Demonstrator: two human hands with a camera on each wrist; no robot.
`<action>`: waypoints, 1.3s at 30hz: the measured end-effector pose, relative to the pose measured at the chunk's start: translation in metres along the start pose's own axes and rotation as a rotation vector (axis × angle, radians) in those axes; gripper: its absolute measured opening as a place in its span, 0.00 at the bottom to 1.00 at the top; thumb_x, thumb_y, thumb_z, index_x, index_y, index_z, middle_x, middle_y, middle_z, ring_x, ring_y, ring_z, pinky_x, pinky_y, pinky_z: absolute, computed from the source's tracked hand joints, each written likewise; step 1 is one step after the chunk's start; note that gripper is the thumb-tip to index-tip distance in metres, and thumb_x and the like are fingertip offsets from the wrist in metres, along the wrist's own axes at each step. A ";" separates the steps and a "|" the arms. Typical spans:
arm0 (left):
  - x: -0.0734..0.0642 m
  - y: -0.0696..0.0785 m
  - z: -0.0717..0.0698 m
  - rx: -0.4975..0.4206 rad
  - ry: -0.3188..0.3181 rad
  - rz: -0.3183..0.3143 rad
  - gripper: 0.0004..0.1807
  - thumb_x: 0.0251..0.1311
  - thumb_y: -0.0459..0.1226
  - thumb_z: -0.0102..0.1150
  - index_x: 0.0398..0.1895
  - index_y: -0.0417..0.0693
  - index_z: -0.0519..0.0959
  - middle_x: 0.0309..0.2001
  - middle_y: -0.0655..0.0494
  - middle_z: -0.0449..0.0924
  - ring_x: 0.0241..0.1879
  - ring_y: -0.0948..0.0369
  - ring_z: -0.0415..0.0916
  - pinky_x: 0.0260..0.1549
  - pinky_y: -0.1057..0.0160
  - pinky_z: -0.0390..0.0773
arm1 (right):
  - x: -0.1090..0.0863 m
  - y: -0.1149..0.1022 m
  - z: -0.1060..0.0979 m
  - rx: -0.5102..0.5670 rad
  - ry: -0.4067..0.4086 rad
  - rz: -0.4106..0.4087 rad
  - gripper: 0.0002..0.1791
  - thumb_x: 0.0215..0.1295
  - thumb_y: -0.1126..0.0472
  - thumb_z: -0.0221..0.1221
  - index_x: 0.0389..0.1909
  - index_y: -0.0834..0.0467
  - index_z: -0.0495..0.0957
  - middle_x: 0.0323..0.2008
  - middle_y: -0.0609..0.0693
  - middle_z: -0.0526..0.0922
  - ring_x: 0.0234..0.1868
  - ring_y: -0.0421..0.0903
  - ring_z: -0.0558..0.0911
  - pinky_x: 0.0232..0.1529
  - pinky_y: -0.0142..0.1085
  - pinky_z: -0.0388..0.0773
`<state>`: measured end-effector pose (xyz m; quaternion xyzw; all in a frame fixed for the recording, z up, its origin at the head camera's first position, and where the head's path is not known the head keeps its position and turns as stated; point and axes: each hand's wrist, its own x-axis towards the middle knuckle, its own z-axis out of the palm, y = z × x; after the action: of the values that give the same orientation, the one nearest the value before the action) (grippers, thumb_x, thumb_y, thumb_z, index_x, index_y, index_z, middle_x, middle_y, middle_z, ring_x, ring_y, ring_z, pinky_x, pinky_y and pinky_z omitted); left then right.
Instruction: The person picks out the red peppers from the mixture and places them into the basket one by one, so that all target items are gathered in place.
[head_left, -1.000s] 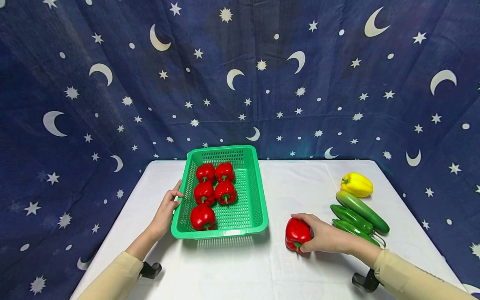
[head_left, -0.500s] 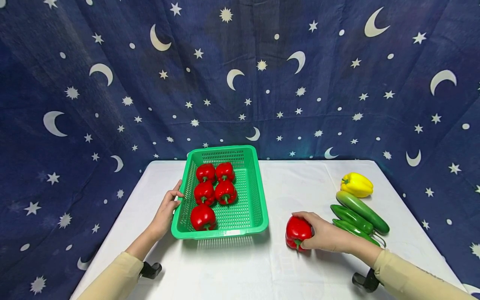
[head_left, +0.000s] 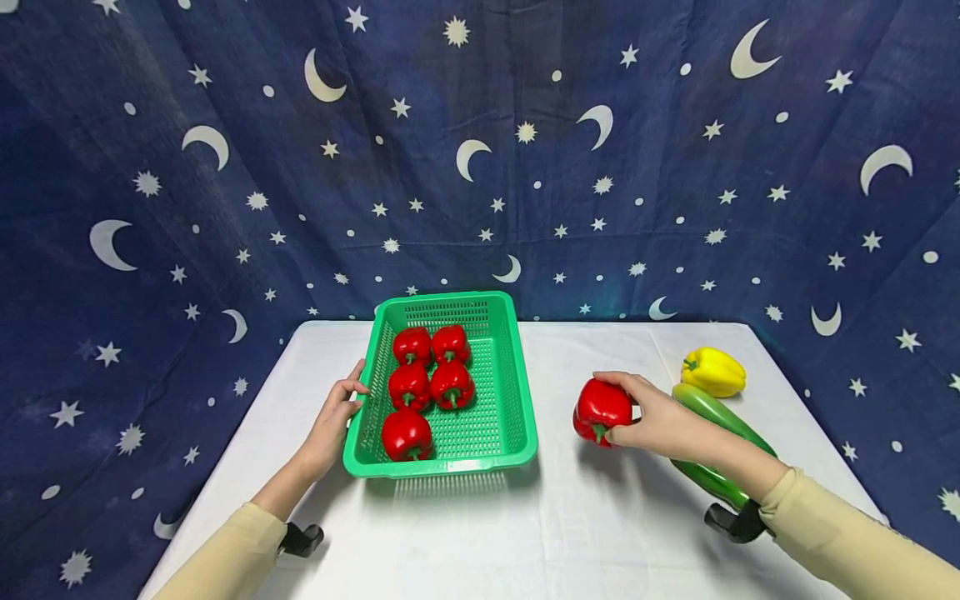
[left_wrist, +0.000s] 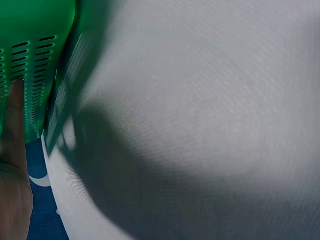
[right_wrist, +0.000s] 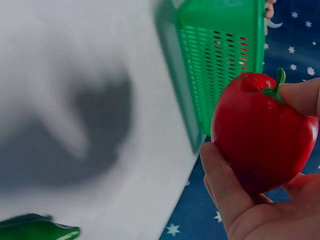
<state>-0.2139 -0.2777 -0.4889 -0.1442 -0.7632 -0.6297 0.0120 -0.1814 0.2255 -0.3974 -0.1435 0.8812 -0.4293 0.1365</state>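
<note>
In the head view, my right hand [head_left: 663,423] holds a red bell pepper [head_left: 602,408] above the table, right of the green basket [head_left: 450,465]. The right wrist view shows the thumb by the green stem of this pepper [right_wrist: 262,132] and fingers under its other side. My left hand [head_left: 328,427] holds the basket's left side, fingertips at the rim. One finger [left_wrist: 16,112] lies against the slotted outer wall in the left wrist view. Several red bell peppers [head_left: 408,386] sit in the basket, mostly along its left side.
At the table's right side lie a yellow bell pepper [head_left: 714,372], a cucumber [head_left: 720,410] and a green chili pepper [head_left: 712,479], partly hidden by my right forearm. A dark blue curtain [head_left: 480,225] with moons and stars hangs behind the white table [head_left: 480,542].
My right hand has lifted the red bell pepper off the table and carried it slightly away from me. The left hand and basket stay where they were.
</note>
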 end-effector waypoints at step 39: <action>0.000 0.000 0.000 0.016 -0.008 -0.012 0.12 0.73 0.27 0.31 0.54 0.32 0.60 0.83 0.52 0.40 0.80 0.48 0.34 0.59 0.75 0.60 | 0.089 -0.082 0.013 0.067 -0.232 -0.206 0.51 0.54 0.54 0.76 0.77 0.51 0.61 0.65 0.49 0.72 0.63 0.54 0.74 0.51 0.43 0.81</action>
<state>-0.2142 -0.2779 -0.4890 -0.1421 -0.7690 -0.6233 0.0064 -0.2476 0.1344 -0.3503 -0.2774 0.8253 -0.4506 0.1972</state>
